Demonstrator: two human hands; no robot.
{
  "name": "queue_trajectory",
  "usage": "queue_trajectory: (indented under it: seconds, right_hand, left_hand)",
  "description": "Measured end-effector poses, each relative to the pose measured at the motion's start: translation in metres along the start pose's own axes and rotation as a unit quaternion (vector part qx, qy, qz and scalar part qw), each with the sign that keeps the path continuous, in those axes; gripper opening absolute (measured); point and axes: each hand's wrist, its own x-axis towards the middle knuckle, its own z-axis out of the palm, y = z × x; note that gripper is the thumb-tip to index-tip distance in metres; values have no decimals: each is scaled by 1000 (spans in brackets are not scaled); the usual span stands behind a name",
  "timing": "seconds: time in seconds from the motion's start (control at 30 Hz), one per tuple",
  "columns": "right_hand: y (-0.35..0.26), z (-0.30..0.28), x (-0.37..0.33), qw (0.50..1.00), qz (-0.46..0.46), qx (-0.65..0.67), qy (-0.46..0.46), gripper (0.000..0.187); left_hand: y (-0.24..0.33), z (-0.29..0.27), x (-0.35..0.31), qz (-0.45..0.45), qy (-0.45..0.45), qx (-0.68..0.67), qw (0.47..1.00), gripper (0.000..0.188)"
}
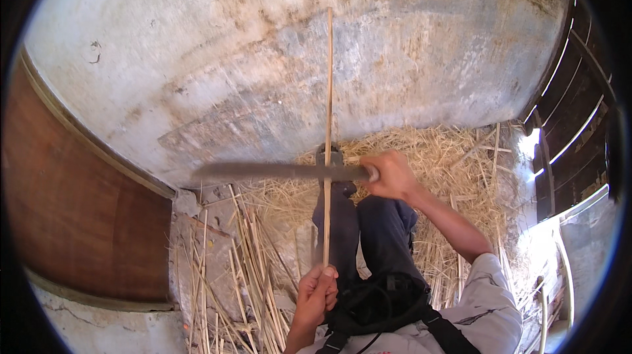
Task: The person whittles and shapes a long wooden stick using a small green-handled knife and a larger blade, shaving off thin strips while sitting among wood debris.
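Note:
My left hand is closed around the near end of a long, thin bamboo strip, which points straight away from me toward the wall. In my right hand is the handle of a machete, gripped with the fingers wrapped round it. Its dark, broad blade reaches out to the left, slightly blurred, and crosses over the strip above my lower legs. Whether the edge touches the strip I cannot tell. My legs in dark trousers are stretched out beneath both.
Pale shavings cover the floor ahead and to the right. Many cut strips lie in a loose pile at my left. A stained plaster wall rises in front, a brown wooden panel stands left, and dark slats are at right.

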Motion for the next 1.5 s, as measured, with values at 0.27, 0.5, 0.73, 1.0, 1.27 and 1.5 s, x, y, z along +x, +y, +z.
queue_trajectory:
  seconds: [0.27, 0.5, 0.73, 1.0, 1.27, 1.5]
  right_hand:
    - [3, -10, 33, 990, 123, 35, -53, 23]
    - [5, -8, 24, 990, 117, 58, -48, 26]
    - [-1, 1, 18, 998, 27, 52, 33, 18]
    - [6, 20, 20, 984, 97, 147, -7, 24]
    - [-23, -11, 16, 857, 228, 461, -44, 51]
    - [-20, -21, 16, 961, 122, 248, -12, 52]
  left_hand:
    - [-1, -9, 2, 28, 21, 0, 999, 22]
    - [-6, -3, 8, 78, 39, 87, 992, 23]
    - [-1, -7, 6, 7, 22, -1, 1000, 22]
    - [9, -22, 4, -13, -34, -33, 999, 33]
    - [5, -30, 11, -64, -103, -115, 986, 39]
    - [2, -40, 20, -120, -148, -163, 968, 41]
